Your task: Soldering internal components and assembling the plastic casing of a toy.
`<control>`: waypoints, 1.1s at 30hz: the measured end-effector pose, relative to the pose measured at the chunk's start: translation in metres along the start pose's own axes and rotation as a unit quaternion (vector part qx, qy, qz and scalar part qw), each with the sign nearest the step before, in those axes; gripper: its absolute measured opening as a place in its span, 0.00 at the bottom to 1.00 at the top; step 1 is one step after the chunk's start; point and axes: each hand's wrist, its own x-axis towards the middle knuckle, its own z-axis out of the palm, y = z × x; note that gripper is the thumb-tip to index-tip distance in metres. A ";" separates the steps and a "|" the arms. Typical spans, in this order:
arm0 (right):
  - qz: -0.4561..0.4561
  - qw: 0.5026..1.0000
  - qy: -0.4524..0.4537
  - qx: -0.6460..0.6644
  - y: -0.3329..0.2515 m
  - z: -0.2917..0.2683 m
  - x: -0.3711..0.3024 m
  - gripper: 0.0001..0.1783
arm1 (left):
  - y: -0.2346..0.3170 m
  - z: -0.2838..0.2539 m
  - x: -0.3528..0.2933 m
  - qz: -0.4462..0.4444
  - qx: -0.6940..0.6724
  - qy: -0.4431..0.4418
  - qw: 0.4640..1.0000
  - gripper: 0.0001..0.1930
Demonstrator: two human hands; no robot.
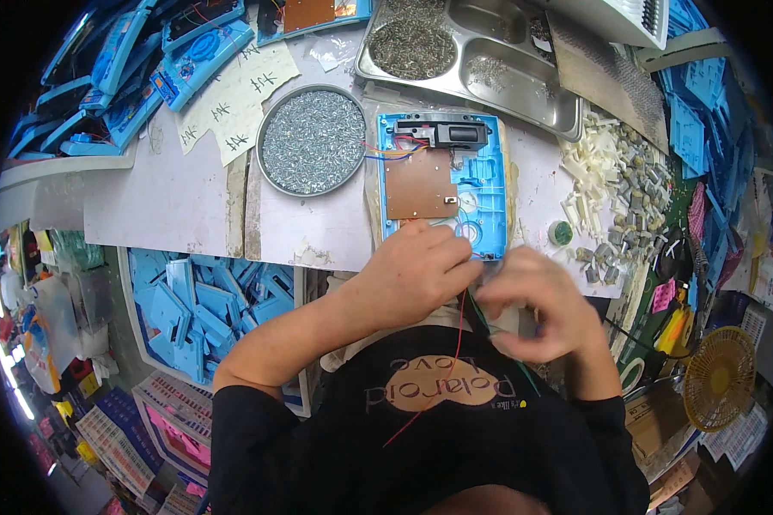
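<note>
A blue plastic casing half (pixel 494 172) lies open on the bench, with a brown circuit board (pixel 416 184) and a black module (pixel 455 133) inside. Coloured wires link the board and module. At the casing's near edge, my left hand (pixel 425 266) is closed, its fingertips pinching something hidden. Close to those fingertips, my right hand (pixel 537 300) is curved, thumb and fingers apart, slightly blurred. A thin red wire (pixel 462 330) and a green wire (pixel 524 373) hang below the hands, in front of my black shirt.
Left of the casing stands a round tray of small metal screws (pixel 312 142). A steel compartment tray (pixel 524 107) holds small metal parts behind it. White plastic pieces (pixel 601 163) lie at right, near a small green round item (pixel 560 233). Blue casings (pixel 202 64) pile up far left; a bin (pixel 133 318) holds blue parts.
</note>
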 end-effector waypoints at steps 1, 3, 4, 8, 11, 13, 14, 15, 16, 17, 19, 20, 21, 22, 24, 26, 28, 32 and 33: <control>0.012 0.999 0.041 -0.003 0.002 -0.007 0.003 0.19 | 0.002 -0.001 -0.004 0.006 0.006 0.008 1.000 0.13; 0.000 0.986 0.076 -0.148 0.010 -0.004 0.019 0.21 | 0.008 -0.002 -0.013 0.016 0.020 0.024 0.999 0.11; -0.020 0.982 0.060 -0.180 0.013 0.002 0.023 0.21 | 0.011 -0.001 -0.018 0.018 0.009 0.052 0.998 0.10; -0.041 0.965 0.033 -0.256 0.020 0.030 0.030 0.20 | 0.002 0.001 -0.046 -0.052 0.053 0.159 0.985 0.08; -0.020 0.959 0.048 -0.279 0.013 0.051 0.043 0.20 | -0.001 -0.009 -0.066 -0.187 0.071 0.155 0.967 0.10; -0.030 0.958 0.053 -0.279 0.012 0.059 0.050 0.19 | 0.007 -0.013 -0.071 -0.246 0.092 0.104 0.959 0.11; -0.038 0.960 0.056 -0.272 0.013 0.063 0.051 0.20 | 0.012 -0.009 -0.074 -0.241 0.074 0.081 0.964 0.10; -0.046 0.961 0.059 -0.266 0.014 0.067 0.052 0.20 | 0.017 -0.002 -0.078 -0.235 0.057 0.058 0.969 0.10; -0.055 0.962 0.061 -0.259 0.014 0.070 0.054 0.20 | 0.021 0.001 -0.082 -0.228 0.039 0.035 0.972 0.09; -0.048 0.965 0.058 -0.251 0.012 0.073 0.055 0.19 | 0.028 0.002 -0.086 -0.235 0.018 -0.019 0.972 0.07; -0.032 0.969 0.053 -0.239 0.006 0.077 0.057 0.18 | 0.029 0.005 -0.093 -0.215 0.004 -0.050 0.975 0.07; -0.033 0.967 0.063 -0.244 0.008 0.079 0.059 0.17 | 0.029 0.005 -0.097 -0.205 -0.004 -0.067 0.976 0.07; -0.031 0.964 0.075 -0.251 0.013 0.083 0.060 0.16 | 0.026 -0.007 -0.095 -0.200 -0.030 -0.094 0.975 0.08; -0.029 0.961 0.088 -0.261 0.016 0.085 0.060 0.16 | 0.020 -0.028 -0.089 -0.192 -0.057 -0.120 0.972 0.08; -0.022 0.959 0.088 -0.267 0.016 0.086 0.060 0.16 | 0.007 -0.042 -0.075 -0.191 -0.083 -0.084 0.974 0.09; -0.014 0.959 0.080 -0.271 0.014 0.090 0.056 0.16 | -0.003 -0.044 -0.060 -0.198 -0.083 0.039 0.976 0.11; -0.015 0.954 0.070 -0.291 0.014 0.086 0.053 0.18 | -0.021 -0.023 -0.068 -0.152 -0.040 0.059 0.986 0.15; -0.059 0.979 0.047 -0.189 0.018 0.021 0.050 0.18 | -0.035 -0.013 -0.079 -0.125 -0.065 0.069 0.988 0.13; -0.045 0.981 0.066 -0.176 0.025 -0.009 0.045 0.17 | -0.034 -0.017 -0.074 -0.115 -0.065 0.064 0.989 0.13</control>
